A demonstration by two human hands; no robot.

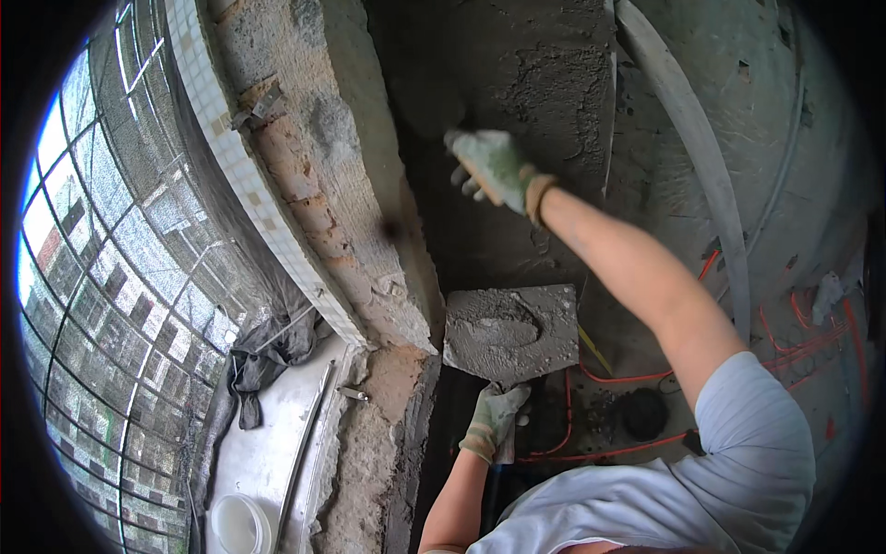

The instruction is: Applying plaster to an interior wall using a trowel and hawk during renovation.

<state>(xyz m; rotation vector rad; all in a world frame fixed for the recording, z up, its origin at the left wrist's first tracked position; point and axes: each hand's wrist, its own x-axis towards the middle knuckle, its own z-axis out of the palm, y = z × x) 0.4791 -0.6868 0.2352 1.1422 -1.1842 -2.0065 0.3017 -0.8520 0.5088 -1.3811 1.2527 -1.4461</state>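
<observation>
My left hand (pixel 496 415), in a white and green work glove, is closed round the handle under a plasterer's hawk (pixel 558 351). On the hawk's square plate sits a heap of wet grey mortar (pixel 503 319). Up at the wall, my right hand (pixel 494 171), gloved too, grips the tan handle of a trowel (pixel 480 183). Its blade is blurred and hard to make out against the dark grey mortar. Fresh mortar covers the wall strip (pixel 498 235), smoother near the hand and rough (pixel 558 97) to its upper right.
Left of the mortar runs a broken masonry edge (pixel 355 148) with exposed brick and a tiled strip (pixel 217 102). Beyond it are a netted window grid (pixel 120 277), a ledge with a white bucket (pixel 242 524), and dark cloth (pixel 268 355). Orange tubes (pixel 637 377) cross the floor at right.
</observation>
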